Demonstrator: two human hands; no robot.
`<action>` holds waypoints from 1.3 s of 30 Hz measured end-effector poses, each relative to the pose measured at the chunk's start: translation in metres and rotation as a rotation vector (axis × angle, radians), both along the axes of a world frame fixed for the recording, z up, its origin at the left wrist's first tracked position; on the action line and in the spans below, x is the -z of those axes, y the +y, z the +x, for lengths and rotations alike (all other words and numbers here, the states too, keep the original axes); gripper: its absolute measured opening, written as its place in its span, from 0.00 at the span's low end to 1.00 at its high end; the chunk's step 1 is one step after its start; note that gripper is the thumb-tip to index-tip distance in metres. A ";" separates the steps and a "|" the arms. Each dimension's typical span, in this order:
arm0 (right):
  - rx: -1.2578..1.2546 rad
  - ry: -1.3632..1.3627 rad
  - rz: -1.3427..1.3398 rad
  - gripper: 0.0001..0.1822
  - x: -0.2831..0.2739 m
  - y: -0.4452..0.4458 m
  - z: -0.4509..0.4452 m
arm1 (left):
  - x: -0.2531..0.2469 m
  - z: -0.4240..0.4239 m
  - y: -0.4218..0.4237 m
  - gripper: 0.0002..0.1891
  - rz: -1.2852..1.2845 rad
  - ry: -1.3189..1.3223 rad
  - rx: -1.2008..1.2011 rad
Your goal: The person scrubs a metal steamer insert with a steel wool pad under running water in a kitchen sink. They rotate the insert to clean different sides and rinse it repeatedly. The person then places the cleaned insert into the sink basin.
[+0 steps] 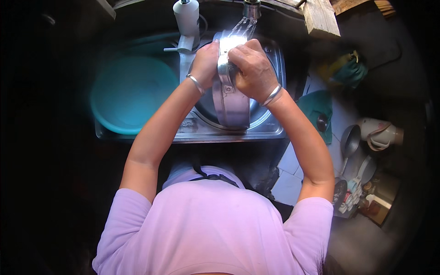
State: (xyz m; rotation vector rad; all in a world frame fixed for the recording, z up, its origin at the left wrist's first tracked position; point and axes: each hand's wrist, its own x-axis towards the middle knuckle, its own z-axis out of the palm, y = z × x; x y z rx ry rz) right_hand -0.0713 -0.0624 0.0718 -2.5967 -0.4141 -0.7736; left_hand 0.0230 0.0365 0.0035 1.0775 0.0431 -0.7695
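Note:
A metal pot (231, 106) with a looped side handle is tipped on its side over the round bowl of a stainless steel sink (268, 129). My left hand (206, 63) grips the pot's left edge near the top. My right hand (252, 68) is closed at the handle on the other side, with a dark scrubber partly visible under the fingers; the fingertips are hidden. Water runs from the metal faucet (252, 11) onto the upper part of the pot, where the light glares.
A teal plastic basin (137, 96) sits on the sink's left side. A white bottle-like dispenser (186, 20) stands behind. To the right, a tiled counter (290, 185) bears a green cloth (314, 106), a frying pan (350, 141), a light-coloured jug (378, 132) and several other kitchen items. A wooden beam (319, 19) juts in above.

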 end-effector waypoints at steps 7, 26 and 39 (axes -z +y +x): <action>-0.034 0.106 -0.077 0.11 0.000 -0.001 -0.042 | -0.008 0.000 0.000 0.17 0.079 -0.057 0.013; 0.244 -0.172 0.418 0.16 -0.016 -0.040 -0.056 | -0.005 0.024 0.001 0.16 -0.014 0.055 0.099; 0.450 0.032 0.914 0.14 0.023 -0.049 -0.091 | 0.023 0.087 -0.039 0.16 -0.016 0.194 0.411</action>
